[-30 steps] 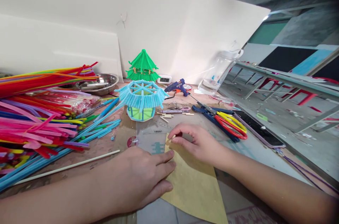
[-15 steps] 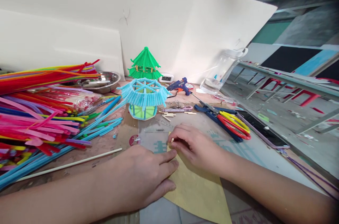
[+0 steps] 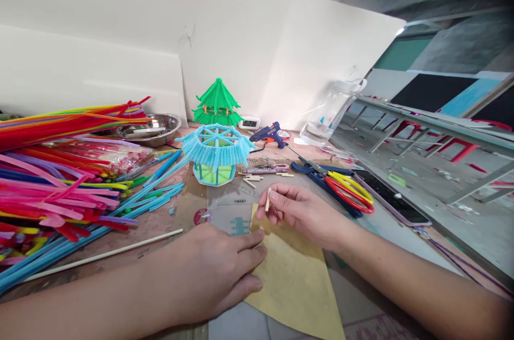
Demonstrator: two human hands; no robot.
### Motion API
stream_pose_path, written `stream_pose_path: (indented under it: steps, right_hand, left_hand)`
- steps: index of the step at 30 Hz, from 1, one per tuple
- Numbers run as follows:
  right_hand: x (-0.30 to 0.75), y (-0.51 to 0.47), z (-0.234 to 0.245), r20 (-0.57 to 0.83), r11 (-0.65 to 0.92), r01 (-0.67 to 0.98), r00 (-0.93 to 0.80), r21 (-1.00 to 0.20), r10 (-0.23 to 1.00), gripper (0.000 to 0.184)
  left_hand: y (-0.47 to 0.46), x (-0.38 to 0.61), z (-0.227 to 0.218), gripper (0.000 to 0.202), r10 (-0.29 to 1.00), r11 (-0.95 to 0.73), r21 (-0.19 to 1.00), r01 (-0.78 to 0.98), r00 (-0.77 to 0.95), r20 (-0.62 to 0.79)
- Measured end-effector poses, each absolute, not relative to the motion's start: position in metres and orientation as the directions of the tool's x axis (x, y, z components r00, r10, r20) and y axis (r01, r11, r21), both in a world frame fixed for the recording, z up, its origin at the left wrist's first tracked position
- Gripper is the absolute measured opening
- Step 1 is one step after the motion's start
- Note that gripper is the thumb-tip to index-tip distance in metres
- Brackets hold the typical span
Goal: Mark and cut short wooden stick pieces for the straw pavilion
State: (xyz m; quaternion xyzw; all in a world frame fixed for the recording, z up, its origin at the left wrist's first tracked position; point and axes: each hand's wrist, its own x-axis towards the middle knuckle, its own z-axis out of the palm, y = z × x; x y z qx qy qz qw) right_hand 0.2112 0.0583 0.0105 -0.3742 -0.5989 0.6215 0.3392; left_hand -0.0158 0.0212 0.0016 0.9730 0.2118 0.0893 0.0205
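Between the thumb and fingers of my right hand (image 3: pixel 295 211) is a short wooden stick (image 3: pixel 268 199), held nearly upright just above a tan sheet (image 3: pixel 295 284) that looks like sandpaper. My left hand (image 3: pixel 225 267) lies with fingers stretched out, its fingertips on the left edge of that sheet. Beyond the hands, several more short stick pieces (image 3: pixel 249 183) lie on the table. Behind them stands a model with a light blue pipe-cleaner roof (image 3: pixel 217 150) over a pale green base. A green pipe-cleaner roof (image 3: pixel 218 102) rises behind it.
Bundles of coloured pipe cleaners (image 3: pixel 60 184) fill the left side, with a long wooden stick (image 3: pixel 108 252) nearer me. A metal bowl (image 3: pixel 160 136) sits behind. To the right are a blue glue gun (image 3: pixel 271 134), scissors (image 3: pixel 345 190), a phone (image 3: pixel 391 198) and a clear jug (image 3: pixel 329 115).
My right hand has lifted and turned, bringing the short wooden stick up off the sheet into plain sight. My left hand stays on the sheet. The view has shifted slightly.
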Motion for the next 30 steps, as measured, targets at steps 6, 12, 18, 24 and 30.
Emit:
stream_pose_path:
  steps: [6,12,18,24,30]
  right_hand:
    - [0.2106,0.0609,0.0145,0.013,0.156,0.29,-0.441,-0.944,0.898,0.026]
    - [0.2092,0.0595,0.0103,0.054,0.229,0.35,-0.444,-0.908,0.894,0.011]
    - [0.2163,0.0586,0.0144,0.181,0.489,0.59,-0.503,-0.642,0.845,0.012]
    - [0.2179,0.0581,0.016,0.245,0.724,0.624,-0.683,-0.294,0.688,0.016]
    - [0.2127,0.0532,0.0091,0.265,0.704,0.666,-0.652,-0.246,0.71,0.013]
  left_hand:
    - [0.0218,-0.0158,0.0001,0.038,0.415,-0.91,0.055,0.411,0.896,0.159]
    - [0.0228,-0.0172,-0.0023,0.038,0.406,-0.914,0.06,0.402,0.895,0.182]
    - [0.022,-0.0175,-0.0015,0.036,0.411,-0.911,0.062,0.407,0.892,0.19]
    - [0.0213,-0.0168,0.0001,0.036,0.411,-0.912,0.07,0.405,0.896,0.168]
    - [0.0213,-0.0169,-0.002,0.035,0.402,-0.915,0.071,0.397,0.891,0.211]
